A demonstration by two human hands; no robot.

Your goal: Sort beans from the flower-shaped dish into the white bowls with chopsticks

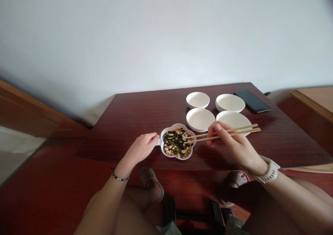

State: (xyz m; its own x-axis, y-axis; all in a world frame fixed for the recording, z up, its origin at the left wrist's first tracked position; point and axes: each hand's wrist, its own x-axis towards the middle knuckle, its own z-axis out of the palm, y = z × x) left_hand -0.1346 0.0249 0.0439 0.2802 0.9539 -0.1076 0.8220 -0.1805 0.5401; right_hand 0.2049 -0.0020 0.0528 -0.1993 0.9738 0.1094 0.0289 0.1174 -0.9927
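Observation:
A white flower-shaped bowl (pixel 164 151) of mixed beans and nuts sits near the front edge of a dark wooden table (pixel 135 124). My left hand (pixel 142 147) rests against the bowl's left rim, its fingers curled on it. A pair of wooden chopsticks (pixel 234 131) is held in my right hand (pixel 231 143), the tips reaching into the bowl among the beans. A pale watch is on my right wrist and a thin bracelet on my left.
Several empty white dishes (pixel 200 119) stand behind the bowl, toward the back right. A black phone (pixel 252 101) lies at the table's far right corner. A white wall rises behind the table. My knees and sandalled feet show below the table's edge.

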